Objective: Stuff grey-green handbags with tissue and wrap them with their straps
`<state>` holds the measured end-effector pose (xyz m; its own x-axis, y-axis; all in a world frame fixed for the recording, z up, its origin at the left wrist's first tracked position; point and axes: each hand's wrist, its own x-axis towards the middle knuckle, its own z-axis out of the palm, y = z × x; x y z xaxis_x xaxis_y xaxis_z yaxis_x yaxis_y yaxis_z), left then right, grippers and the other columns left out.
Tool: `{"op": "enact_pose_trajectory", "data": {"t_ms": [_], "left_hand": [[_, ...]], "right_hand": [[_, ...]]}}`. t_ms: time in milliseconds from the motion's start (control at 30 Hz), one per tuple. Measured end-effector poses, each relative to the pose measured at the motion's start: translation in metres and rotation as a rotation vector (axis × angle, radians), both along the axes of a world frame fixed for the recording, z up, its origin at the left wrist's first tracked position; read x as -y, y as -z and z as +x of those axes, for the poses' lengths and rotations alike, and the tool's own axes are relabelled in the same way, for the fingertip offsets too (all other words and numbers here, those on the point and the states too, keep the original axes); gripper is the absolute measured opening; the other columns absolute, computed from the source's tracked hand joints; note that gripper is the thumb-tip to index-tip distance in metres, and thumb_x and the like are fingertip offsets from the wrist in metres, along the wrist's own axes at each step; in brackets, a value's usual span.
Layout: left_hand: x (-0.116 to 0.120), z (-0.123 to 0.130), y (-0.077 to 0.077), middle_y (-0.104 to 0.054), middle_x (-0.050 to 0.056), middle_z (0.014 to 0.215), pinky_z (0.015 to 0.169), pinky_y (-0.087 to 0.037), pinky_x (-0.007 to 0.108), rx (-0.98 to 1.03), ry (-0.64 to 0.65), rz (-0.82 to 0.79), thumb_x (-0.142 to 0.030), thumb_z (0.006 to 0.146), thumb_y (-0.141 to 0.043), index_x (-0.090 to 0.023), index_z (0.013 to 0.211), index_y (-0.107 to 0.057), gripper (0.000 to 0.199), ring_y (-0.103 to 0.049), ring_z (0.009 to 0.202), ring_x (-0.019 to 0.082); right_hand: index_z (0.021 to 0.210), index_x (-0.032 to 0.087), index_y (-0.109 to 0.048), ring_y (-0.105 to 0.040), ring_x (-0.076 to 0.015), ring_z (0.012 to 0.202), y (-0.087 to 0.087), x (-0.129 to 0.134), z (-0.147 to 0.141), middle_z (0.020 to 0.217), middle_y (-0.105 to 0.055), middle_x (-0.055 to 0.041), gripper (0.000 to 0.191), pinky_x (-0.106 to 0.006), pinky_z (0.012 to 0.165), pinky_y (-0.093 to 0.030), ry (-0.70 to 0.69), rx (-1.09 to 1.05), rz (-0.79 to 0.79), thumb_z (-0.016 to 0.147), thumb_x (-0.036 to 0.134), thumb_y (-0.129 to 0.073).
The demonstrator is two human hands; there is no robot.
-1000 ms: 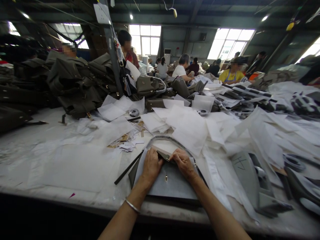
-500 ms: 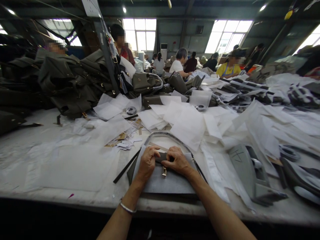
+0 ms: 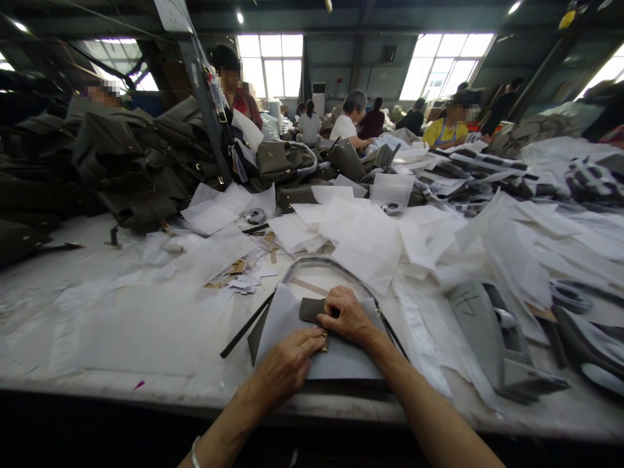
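Observation:
A dark olive handbag (image 3: 257, 339) lies at the table's front edge, its face covered by a pale grey sheet (image 3: 346, 364). The bag's handle (image 3: 336, 261), in a clear wrap, arches away behind it. My right hand (image 3: 347, 316) is closed on a short dark leather tab (image 3: 311, 309) at the bag's upper middle. Just below, the fingertips of my left hand (image 3: 287, 365) pinch a gold metal clasp (image 3: 324, 340). Those left fingers lie close together, and part of the clasp is hidden under them.
White sheets (image 3: 368, 244) are strewn behind the bag. Grey bag pieces (image 3: 487, 338) lie to the right; a heap of dark bags (image 3: 131, 156) rises at the left. Small paper tags (image 3: 244, 281) lie left of the handle. Several people work farther back.
My left hand has come down and toward me, from the leather tab to the gold clasp. The tab's left end now shows. My right hand has stayed on the tab.

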<state>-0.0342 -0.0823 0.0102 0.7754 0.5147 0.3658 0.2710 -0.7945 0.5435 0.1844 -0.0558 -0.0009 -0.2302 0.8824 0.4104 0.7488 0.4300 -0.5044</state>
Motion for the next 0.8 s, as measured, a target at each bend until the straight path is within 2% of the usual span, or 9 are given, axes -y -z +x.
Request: {"op": "enact_pose_trajectory", "data": {"t_ms": [133,233,333,433,600,700,800], "left_hand": [[0.009,0.0,0.005,-0.061,0.008,0.132,0.107,-0.048,0.032,-0.037,-0.019,0.128,-0.006,0.089,-0.044,-0.019,0.127,-0.055,0.042,-0.056,0.125,0.017],[0.011,0.002,0.007,-0.063,0.008,0.13,0.107,-0.048,0.042,-0.08,-0.062,0.231,-0.021,0.094,-0.052,-0.019,0.125,-0.057,0.032,-0.058,0.122,0.022],[0.013,0.002,0.01,-0.063,0.006,0.131,0.109,-0.046,0.049,-0.162,-0.094,0.286,-0.032,0.094,-0.056,-0.022,0.126,-0.058,0.033,-0.057,0.123,0.025],[0.014,0.0,0.011,-0.064,0.004,0.129,0.109,-0.046,0.046,-0.2,-0.087,0.304,-0.035,0.094,-0.058,-0.023,0.126,-0.057,0.034,-0.058,0.123,0.023],[0.014,-0.001,0.012,-0.066,0.005,0.124,0.11,-0.044,0.043,-0.137,-0.096,0.354,-0.036,0.094,-0.058,-0.023,0.123,-0.059,0.032,-0.06,0.12,0.02],[0.017,0.0,0.017,-0.069,0.005,0.116,0.11,-0.044,0.041,-0.046,-0.127,0.37,-0.035,0.095,-0.056,-0.023,0.119,-0.061,0.027,-0.064,0.11,0.017],[0.021,0.003,0.023,-0.071,0.003,0.105,0.107,-0.047,0.038,0.077,-0.174,0.396,-0.034,0.097,-0.053,-0.023,0.114,-0.063,0.023,-0.067,0.099,0.014]], "right_hand": [[0.06,0.019,-0.052,-0.05,-0.0153,0.076,0.001,0.0,0.0,0.07,-0.055,0.0024,0.028,-0.032,0.081,-0.035,-0.009,0.014,-0.003,0.077,0.02,-0.074],[0.062,0.019,-0.054,-0.051,-0.016,0.078,-0.001,0.0,0.001,0.072,-0.056,0.0022,0.026,-0.032,0.082,-0.034,-0.013,0.016,-0.021,0.076,0.019,-0.076],[0.069,0.019,-0.059,-0.053,-0.0167,0.082,-0.008,0.001,0.001,0.075,-0.059,0.0018,0.019,-0.033,0.085,-0.034,-0.021,0.014,-0.045,0.078,0.019,-0.076],[0.075,0.02,-0.067,-0.055,-0.0173,0.084,-0.023,0.005,0.001,0.078,-0.064,0.0012,0.01,-0.034,0.088,-0.034,-0.061,0.045,-0.085,0.08,0.018,-0.075],[0.087,0.026,-0.076,-0.061,-0.0169,0.085,-0.051,0.022,-0.003,0.084,-0.07,0.0013,0.007,-0.031,0.087,-0.038,-0.294,0.203,-0.265,0.084,0.021,-0.071],[0.097,0.028,-0.076,-0.063,-0.0171,0.087,-0.055,0.03,-0.002,0.09,-0.071,0.0003,0.013,-0.029,0.083,-0.04,-0.334,0.294,-0.303,0.086,0.024,-0.069],[0.095,0.03,-0.077,-0.062,-0.0165,0.09,-0.05,0.031,0.0,0.094,-0.071,0.001,0.012,-0.029,0.083,-0.04,-0.341,0.348,-0.272,0.09,0.026,-0.066]]}}
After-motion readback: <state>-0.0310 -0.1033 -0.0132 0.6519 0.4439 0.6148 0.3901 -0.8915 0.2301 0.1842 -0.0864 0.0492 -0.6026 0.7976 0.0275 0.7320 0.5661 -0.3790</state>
